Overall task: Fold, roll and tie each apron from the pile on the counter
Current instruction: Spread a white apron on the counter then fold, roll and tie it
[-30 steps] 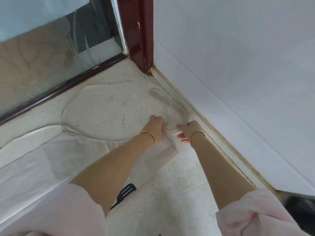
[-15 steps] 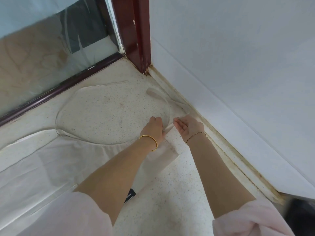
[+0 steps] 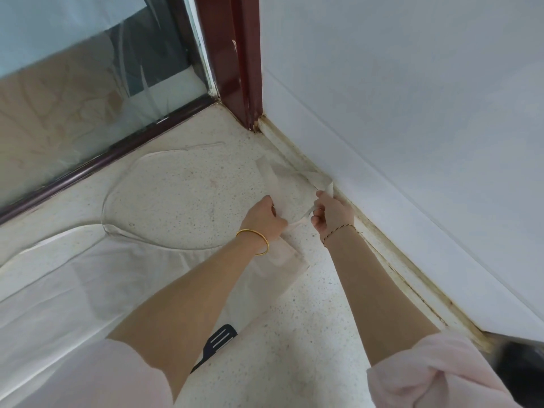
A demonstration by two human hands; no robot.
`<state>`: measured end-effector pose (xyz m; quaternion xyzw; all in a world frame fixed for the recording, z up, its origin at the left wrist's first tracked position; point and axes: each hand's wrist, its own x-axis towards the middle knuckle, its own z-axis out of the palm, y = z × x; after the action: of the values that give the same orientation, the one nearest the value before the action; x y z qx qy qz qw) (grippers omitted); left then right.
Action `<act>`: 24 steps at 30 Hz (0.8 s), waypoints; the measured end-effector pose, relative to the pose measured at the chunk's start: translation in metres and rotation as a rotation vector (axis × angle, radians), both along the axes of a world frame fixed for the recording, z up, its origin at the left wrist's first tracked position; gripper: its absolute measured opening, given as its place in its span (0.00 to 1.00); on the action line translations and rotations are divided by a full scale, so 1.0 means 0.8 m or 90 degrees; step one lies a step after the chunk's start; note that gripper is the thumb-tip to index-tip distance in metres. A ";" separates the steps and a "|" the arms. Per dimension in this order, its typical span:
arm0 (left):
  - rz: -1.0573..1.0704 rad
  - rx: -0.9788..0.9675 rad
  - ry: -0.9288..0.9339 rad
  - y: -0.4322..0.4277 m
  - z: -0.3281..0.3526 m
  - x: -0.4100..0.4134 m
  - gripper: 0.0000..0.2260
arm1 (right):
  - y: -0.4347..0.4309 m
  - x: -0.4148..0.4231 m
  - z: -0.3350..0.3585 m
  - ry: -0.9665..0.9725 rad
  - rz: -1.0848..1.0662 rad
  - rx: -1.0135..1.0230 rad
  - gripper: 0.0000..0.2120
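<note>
The apron (image 3: 88, 290) lies spread flat on the counter (image 3: 294, 348). It is thin and translucent, with its body running off to your left and its neck loop (image 3: 103, 207) laid open in an oval toward the window. One tie strap (image 3: 290, 175) runs from the apron's corner up to the foot of the wall (image 3: 412, 128), where it shows a twist.

Your left hand (image 3: 263, 216) is curled closed on the strap where it leaves the apron. Your right hand (image 3: 331, 214) pinches the same strap just beside it, fingers closed on the film. A short length is drawn taut between the two hands.

Hazards from this position:
- The film looks weak. Pulling the hands apart sharply is likely to stretch or tear the strap at its root.
- A twist left in the strap would probably bunch the fold.
- A black spatula (image 3: 219, 340) lies at the apron's near edge. Dragging the sheet could snag on it.
- The loose neck loop may shift if you tug.
</note>
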<state>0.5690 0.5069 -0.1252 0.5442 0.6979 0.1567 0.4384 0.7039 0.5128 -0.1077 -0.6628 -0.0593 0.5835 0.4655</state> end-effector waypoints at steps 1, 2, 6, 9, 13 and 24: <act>-0.002 -0.015 -0.045 0.002 0.007 0.000 0.12 | 0.001 -0.001 0.001 0.020 -0.006 0.011 0.09; -0.006 -0.033 -0.099 0.003 0.014 0.000 0.14 | 0.001 -0.001 0.003 0.049 -0.016 0.024 0.09; -0.027 -0.059 -0.227 0.012 0.043 -0.005 0.21 | -0.002 -0.001 0.011 0.209 -0.039 0.068 0.09; 0.022 -0.051 -0.297 0.018 0.059 -0.007 0.15 | -0.003 0.000 0.011 0.241 -0.027 0.087 0.11; 0.099 0.041 -0.280 0.026 0.076 -0.001 0.14 | -0.008 -0.004 0.014 0.105 0.072 0.126 0.03; 0.056 0.206 -0.305 0.030 0.130 0.010 0.16 | -0.005 -0.009 0.019 -0.383 0.342 0.137 0.11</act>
<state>0.5768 0.5310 -0.0214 0.5239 0.5635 0.4089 0.4908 0.6969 0.5085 -0.0929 -0.7124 -0.4241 0.4549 0.3253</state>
